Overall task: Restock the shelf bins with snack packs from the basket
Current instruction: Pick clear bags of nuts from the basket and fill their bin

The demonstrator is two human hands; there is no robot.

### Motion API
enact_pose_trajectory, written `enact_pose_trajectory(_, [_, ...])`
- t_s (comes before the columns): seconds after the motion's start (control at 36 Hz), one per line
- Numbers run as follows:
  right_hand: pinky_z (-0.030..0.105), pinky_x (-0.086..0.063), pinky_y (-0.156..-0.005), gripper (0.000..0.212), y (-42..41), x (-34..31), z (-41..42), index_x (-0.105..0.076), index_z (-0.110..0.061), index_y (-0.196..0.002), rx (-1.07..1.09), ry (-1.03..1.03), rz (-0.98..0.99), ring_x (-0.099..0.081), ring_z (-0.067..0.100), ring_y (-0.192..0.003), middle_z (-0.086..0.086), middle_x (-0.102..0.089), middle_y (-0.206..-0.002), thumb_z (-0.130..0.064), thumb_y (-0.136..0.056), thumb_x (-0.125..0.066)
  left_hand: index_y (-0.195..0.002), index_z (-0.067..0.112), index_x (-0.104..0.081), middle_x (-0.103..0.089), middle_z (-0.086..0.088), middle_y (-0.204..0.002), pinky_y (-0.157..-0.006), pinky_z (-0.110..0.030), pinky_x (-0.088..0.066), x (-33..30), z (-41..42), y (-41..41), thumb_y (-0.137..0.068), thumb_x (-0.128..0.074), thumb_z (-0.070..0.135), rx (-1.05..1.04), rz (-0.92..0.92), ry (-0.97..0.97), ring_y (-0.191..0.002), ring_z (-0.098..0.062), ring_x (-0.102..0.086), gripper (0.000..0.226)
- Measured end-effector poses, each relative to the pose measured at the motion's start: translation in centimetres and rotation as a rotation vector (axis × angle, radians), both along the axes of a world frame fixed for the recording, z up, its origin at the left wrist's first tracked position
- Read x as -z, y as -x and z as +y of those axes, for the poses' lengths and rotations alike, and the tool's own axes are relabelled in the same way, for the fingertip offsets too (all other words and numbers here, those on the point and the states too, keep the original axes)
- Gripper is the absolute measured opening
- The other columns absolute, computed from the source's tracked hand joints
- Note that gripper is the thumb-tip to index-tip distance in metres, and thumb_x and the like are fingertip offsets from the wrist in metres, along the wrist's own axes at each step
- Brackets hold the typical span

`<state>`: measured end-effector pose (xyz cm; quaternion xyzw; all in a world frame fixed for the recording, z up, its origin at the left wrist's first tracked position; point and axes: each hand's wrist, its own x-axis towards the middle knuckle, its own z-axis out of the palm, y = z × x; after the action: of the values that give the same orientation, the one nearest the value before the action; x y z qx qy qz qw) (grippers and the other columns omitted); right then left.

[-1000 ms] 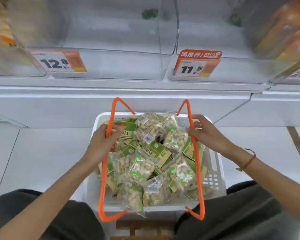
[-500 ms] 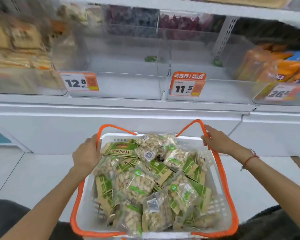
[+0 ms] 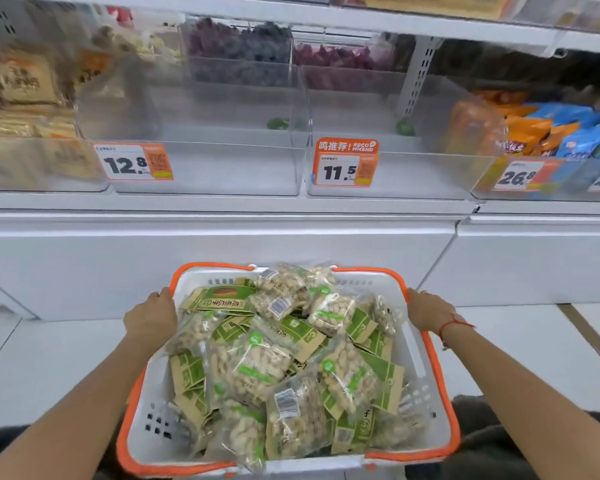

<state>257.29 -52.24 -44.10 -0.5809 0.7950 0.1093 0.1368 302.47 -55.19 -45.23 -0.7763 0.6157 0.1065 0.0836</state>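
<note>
Basket point(image 3: 414, 362): white plastic, orange rim and handles folded down along the sides, standing in front of the shelf. It is heaped above the rim with snack packs point(image 3: 257, 365), clear film bags with green-and-kraft card headers and barcode stickers.

Left hand point(image 3: 151, 318): on the left rim near the far corner, fingers curled over the orange edge and gripping it. Right hand point(image 3: 426, 311): on the right rim near the far corner, fingers curled over the edge likewise. Neither hand holds a pack.

Shelf bins: the clear bin tagged 12.8 point(image 3: 201, 174) and the clear bin tagged 11.5 point(image 3: 409, 178) stand side by side at the front edge of the shelf, both almost bare; a small green item lies toward the back of each. Neighbouring bins to the left and right carry other stock.

Assessment: no pack has yet been moved. The packs look light, soft and crinkly; the film is probably slippery and the contents liable to be crushed. The stiffer card header is the sounder place to take hold, starting with the topmost packs at the far edge of the heap.
</note>
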Motion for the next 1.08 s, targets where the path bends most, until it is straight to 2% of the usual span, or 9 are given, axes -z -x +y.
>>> enact_pose_trajectory(0.14, [0.038, -0.045, -0.085, 0.039, -0.4, 0.3, -0.4, -0.042, -0.013, -0.130, 0.052, 0.015, -0.017, -0.055, 0.032, -0.113, 0.013, -0.055, -0.126, -0.017, -0.092, -0.041, -0.134, 0.019, -0.041, -0.053, -0.007, -0.123, -0.088, -0.038, -0.044, 1.3, 0.3, -1.0, -0.097, -0.033, 0.017, -0.019, 0.072, -0.010, -0.111, -0.030, -0.054, 0.038])
enact_pose_trajectory(0.33, [0.036, -0.046, -0.086, 0.032, -6.7, -2.5, -3.0, -0.054, -0.015, -0.125, -0.170, 0.264, -0.103, -0.055, 0.027, -0.113, 0.008, -0.057, -0.124, -0.020, -0.096, -0.043, -0.135, 0.020, -0.048, -0.050, -0.004, -0.134, -0.089, -0.042, -0.046, -1.6, -0.3, 3.6, -0.098, -0.041, 0.015, 0.196, 0.309, 0.381, -0.118, -0.027, -0.049, 0.038])
enact_pose_trajectory(0.42, [0.036, -0.047, -0.092, 0.035, -9.8, -2.7, -4.2, -0.055, -0.014, -0.127, -0.274, 0.118, -0.169, -0.055, 0.027, -0.116, 0.009, -0.054, -0.132, -0.029, -0.098, -0.043, -0.131, 0.026, -0.053, -0.050, 0.005, -0.135, -0.093, -0.037, -0.044, -2.8, -1.1, 6.8, -0.099, -0.044, 0.023, 0.371, 0.466, 0.407, -0.119, -0.019, -0.051, 0.033])
enact_pose_trajectory(0.5, [0.037, -0.048, -0.091, 0.053, -11.4, -2.1, -5.7, -0.044, -0.005, -0.135, -0.303, -0.143, -0.194, -0.057, 0.026, -0.111, 0.010, -0.053, -0.134, -0.040, -0.095, -0.049, -0.142, 0.028, -0.040, -0.035, 0.005, -0.149, -0.107, -0.039, -0.036, -2.8, -2.4, 10.0, -0.097, -0.047, 0.038, 0.527, 0.576, 0.150, -0.130, -0.015, -0.041, 0.046])
enact_pose_trajectory(0.64, [0.027, -0.035, -0.052, 0.048, -11.8, -2.8, -8.2, -0.047, -0.007, -0.069, -0.385, -0.254, -0.101, -0.049, 0.018, -0.062, 0.003, -0.052, -0.073, -0.049, -0.086, -0.062, -0.150, 0.031, -0.020, -0.014, 0.005, -0.158, -0.118, -0.046, -0.013, -1.8, -4.3, 13.0, -0.091, -0.047, 0.054, 0.695, 0.384, -0.085, -0.144, -0.020, -0.015, 0.069])
enact_pose_trajectory(0.69, [0.032, -0.047, -0.068, 0.047, -11.4, -3.3, -8.9, -0.059, 0.001, -0.087, -0.421, -0.376, -0.147, -0.061, 0.028, -0.082, 0.011, -0.063, -0.090, -0.045, -0.081, -0.070, -0.149, 0.033, -0.023, -0.018, 0.006, -0.157, -0.118, -0.045, -0.012, -1.7, -5.0, 12.9, -0.086, -0.054, 0.057, 0.698, 0.377, -0.074, -0.143, -0.018, -0.018, 0.074])
enact_pose_trajectory(0.78, [0.038, -0.048, -0.092, 0.065, -10.3, -3.4, -9.4, -0.049, -0.003, -0.122, -0.410, -0.450, -0.218, -0.055, 0.032, -0.113, 0.010, -0.052, -0.126, -0.035, -0.074, -0.079, -0.147, 0.036, -0.024, -0.022, 0.009, -0.155, -0.116, -0.046, -0.019, -0.9, -5.8, 11.9, -0.074, -0.069, 0.055, 0.722, 0.441, -0.098, -0.141, -0.017, -0.021, 0.088])
enact_pose_trajectory(0.86, [0.037, -0.047, -0.090, 0.057, -9.5, -3.2, -9.2, -0.041, -0.021, -0.112, -0.404, -0.417, -0.284, -0.053, 0.026, -0.110, 0.003, -0.046, -0.127, -0.032, -0.073, -0.081, -0.141, 0.035, -0.038, -0.037, 0.012, -0.146, -0.110, -0.038, -0.030, 0.0, -6.0, 11.3, -0.077, -0.070, 0.052, 0.688, 0.541, 0.026, -0.133, -0.013, -0.033, 0.073])
enact_pose_trajectory(1.08, [0.026, -0.041, -0.080, 0.048, -9.4, -6.6, -7.6, -0.058, -0.017, -0.117, -0.464, -0.110, -0.403, -0.051, 0.017, -0.098, 0.001, -0.053, -0.106, -0.022, -0.074, -0.080, -0.104, 0.020, -0.063, -0.066, 0.004, -0.097, -0.079, -0.032, -0.047, -2.4, -6.2, 12.0, -0.096, -0.048, 0.042, 0.238, 1.072, 0.362, -0.090, -0.016, -0.060, 0.029])
